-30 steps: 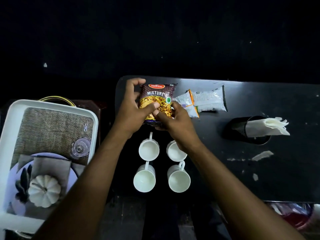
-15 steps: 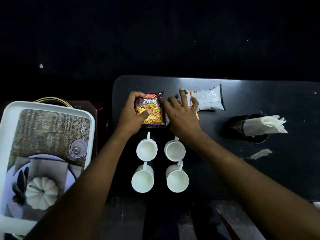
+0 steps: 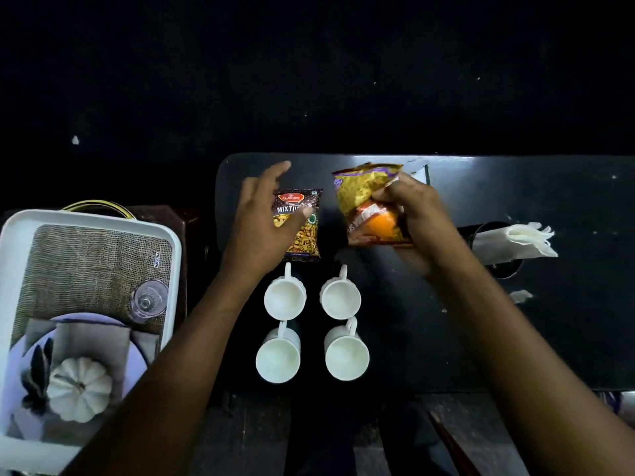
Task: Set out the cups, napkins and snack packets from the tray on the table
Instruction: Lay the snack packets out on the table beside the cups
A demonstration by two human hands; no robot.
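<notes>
Though blurred, packet (image 3: 369, 207) in right grip (image 3: 412, 214)

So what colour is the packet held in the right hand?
Mostly yellow and orange with purple edging, seen in the head view: the snack packet gripped by the right hand.

Four white cups (image 3: 311, 324), two snack packets (image 3: 299, 224)

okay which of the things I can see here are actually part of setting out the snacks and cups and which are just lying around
Part of the job:
- four white cups on the black table
- Mixture packet under the left hand
- yellow-orange packet gripped by the right hand
- napkins in the black holder
- white tray

Just lying about:
- white pumpkin
- glass
- burlap mat
</notes>
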